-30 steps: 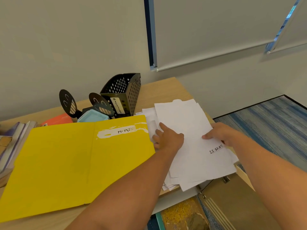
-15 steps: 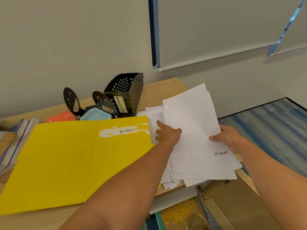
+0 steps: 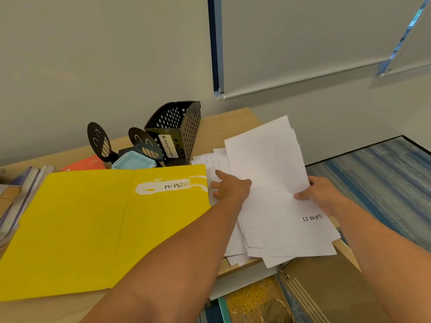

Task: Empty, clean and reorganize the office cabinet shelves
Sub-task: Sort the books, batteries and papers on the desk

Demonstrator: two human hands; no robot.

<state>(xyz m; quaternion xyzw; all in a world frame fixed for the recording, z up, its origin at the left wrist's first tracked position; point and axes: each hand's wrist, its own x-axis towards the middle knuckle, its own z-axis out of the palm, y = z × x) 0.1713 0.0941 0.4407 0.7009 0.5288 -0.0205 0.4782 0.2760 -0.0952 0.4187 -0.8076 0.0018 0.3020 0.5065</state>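
Papers (image 3: 268, 164): light, floppy, slide-prone; my right grip (image 3: 323, 195) pinches their right edge, left grip (image 3: 229, 186) presses flat alongside; support underneath.

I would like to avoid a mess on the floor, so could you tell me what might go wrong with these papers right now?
1. The loose white sheets are fanned unevenly and overhang the desk edge; some could slide off.
2. The right hand pinches only the top sheets at one side, so lower ones may slip out.
3. The left hand rests close to the open yellow folder and might nudge it.
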